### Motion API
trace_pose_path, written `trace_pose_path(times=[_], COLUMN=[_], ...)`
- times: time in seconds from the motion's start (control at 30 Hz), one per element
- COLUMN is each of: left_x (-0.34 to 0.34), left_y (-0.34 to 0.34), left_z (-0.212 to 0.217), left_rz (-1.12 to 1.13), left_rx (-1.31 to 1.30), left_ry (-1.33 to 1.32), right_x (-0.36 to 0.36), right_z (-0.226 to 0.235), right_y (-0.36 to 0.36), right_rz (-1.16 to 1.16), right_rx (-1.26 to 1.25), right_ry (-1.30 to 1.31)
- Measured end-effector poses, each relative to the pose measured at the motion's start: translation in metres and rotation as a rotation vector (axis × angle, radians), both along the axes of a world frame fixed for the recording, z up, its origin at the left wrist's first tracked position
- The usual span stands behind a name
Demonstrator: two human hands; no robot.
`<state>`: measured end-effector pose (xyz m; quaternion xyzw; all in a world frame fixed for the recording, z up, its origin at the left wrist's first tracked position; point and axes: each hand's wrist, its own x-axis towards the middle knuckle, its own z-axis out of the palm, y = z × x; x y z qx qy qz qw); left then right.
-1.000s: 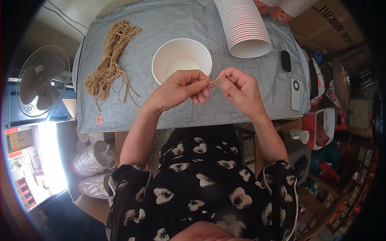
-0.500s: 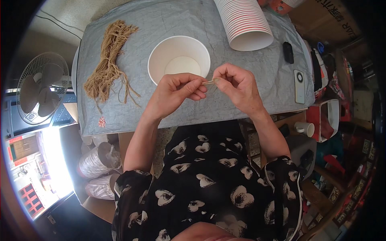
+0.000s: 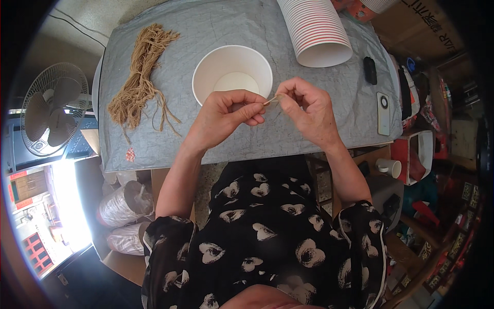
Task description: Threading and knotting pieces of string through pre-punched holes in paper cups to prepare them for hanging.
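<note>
My left hand [image 3: 229, 114] and my right hand [image 3: 309, 109] meet just in front of a white paper tub [image 3: 197, 78]. Between their fingertips runs a short piece of tan twine [image 3: 272, 100], pinched at each end; most of it is hidden by the fingers. The tub stands upright, its round mouth facing up, with nothing visible on its floor. To the left lies a loose bundle of tan twine [image 3: 140, 77], its frayed ends trailing toward me.
A long nested stack of paper tubs [image 3: 319, 38] lies at the back right of the grey-covered table [image 3: 236, 144]. A black object [image 3: 369, 70] and a phone [image 3: 383, 113] rest near the right edge. A fan [image 3: 54, 109] stands left; a mug [image 3: 389, 167] sits right, below table level.
My right fingers have risen slightly, so the twine between the hands now slants up to the right. The left hand keeps its pinch.
</note>
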<state>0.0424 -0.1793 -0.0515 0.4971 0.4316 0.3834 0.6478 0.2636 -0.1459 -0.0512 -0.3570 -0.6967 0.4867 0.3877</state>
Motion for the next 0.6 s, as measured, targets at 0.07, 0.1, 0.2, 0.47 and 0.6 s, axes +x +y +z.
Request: trace_pose_path(times=[0.07, 0.1, 0.2, 0.47, 0.6], left_x=[0.002, 0.003, 0.010, 0.015, 0.018], left_y=[-0.005, -0.006, -0.011, -0.021, -0.022], left_z=[-0.004, -0.008, -0.016, -0.025, -0.026], left_rz=[0.081, 0.083, 0.156, 0.291, 0.344], left_rx=[0.041, 0.041, 0.142, 0.459, 0.489], left_ry=[0.013, 0.014, 0.036, 0.259, 0.291], right_x=[-0.003, -0.003, -0.006, -0.013, -0.014], right_z=[0.002, 0.001, -0.002, -0.012, -0.017], right_y=[-0.002, -0.001, -0.001, -0.002, -0.002], right_rz=[-0.029, -0.027, -0.008, 0.032, 0.047], right_rx=[-0.091, -0.092, -0.221, -0.714, -0.729], right_ry=[0.059, 0.060, 0.140, 0.425, 0.422])
